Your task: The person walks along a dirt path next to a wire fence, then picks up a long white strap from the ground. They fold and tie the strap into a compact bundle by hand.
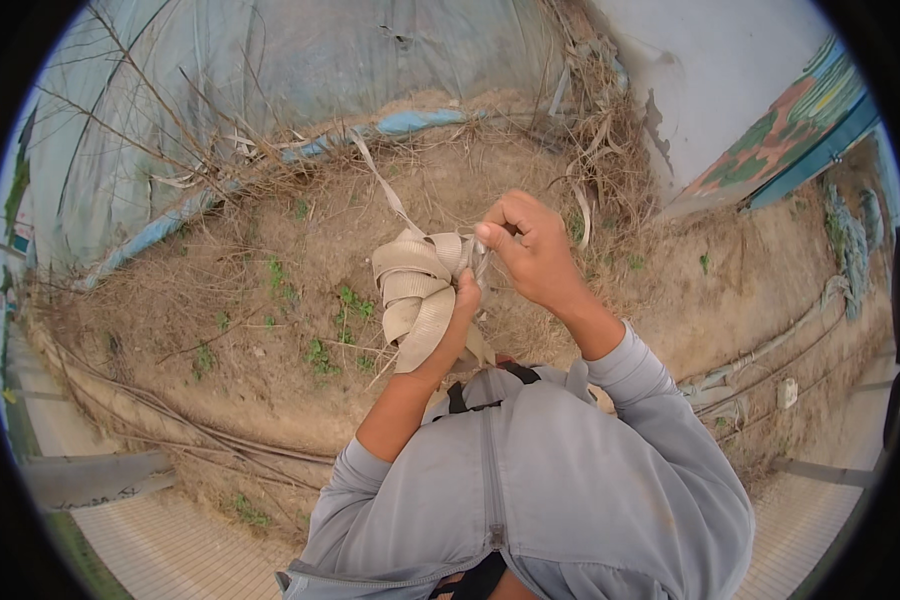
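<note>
A bundle of wide beige webbing strap point(416, 277) is wound in overlapping loops in front of my body. My left hand point(457, 319) grips the bundle from its right side, with a loop of strap lying over the wrist. Beside its top right end, my right hand point(525, 236) pinches a thin whitish strand point(481, 251) between thumb and fingertips. From the top of the bundle a narrow pale strip point(381, 180) runs up to the edge of the plastic sheeting. The palm side of my left hand is hidden by the strap.
Translucent plastic sheeting point(330, 60) rises ahead, with a rolled blue edge point(420, 120) along the dirt. Bare twigs point(157, 105) stick up at the left. A pale wall point(690, 82) stands at the right. Cables point(217, 435) lie across the ground at the lower left; hoses point(765, 345) lie at the right.
</note>
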The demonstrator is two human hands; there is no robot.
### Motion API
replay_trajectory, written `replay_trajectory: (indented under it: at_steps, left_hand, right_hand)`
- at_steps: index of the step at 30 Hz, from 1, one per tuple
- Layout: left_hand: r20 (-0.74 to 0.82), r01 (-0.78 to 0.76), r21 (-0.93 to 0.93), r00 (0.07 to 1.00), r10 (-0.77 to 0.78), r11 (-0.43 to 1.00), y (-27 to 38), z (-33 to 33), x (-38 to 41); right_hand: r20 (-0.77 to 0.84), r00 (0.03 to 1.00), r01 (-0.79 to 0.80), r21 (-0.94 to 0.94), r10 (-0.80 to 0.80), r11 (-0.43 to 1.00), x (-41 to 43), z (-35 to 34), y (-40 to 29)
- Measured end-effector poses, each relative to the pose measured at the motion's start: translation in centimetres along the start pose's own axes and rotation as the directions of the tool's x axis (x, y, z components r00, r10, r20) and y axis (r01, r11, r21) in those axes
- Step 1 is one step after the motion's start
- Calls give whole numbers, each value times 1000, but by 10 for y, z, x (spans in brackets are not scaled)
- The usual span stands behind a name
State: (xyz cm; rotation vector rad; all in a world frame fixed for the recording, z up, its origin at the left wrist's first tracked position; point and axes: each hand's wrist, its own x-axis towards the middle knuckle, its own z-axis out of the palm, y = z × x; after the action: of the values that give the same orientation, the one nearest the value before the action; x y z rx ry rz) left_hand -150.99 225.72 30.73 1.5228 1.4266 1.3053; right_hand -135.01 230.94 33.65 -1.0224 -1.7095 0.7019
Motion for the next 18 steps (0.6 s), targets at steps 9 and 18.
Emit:
replay_trajectory:
  at_steps: [9,18]
  left_hand:
    - [131,375,-448,925,-355,811,-26,-24,18]
    - [199,232,-352,965,-169,907,-29,-28,10]
  right_hand:
    - [180,877,479,-289,-444,829,-22,7,-1]
    - [510,855,324,-385,-93,864,-3,-7,-11]
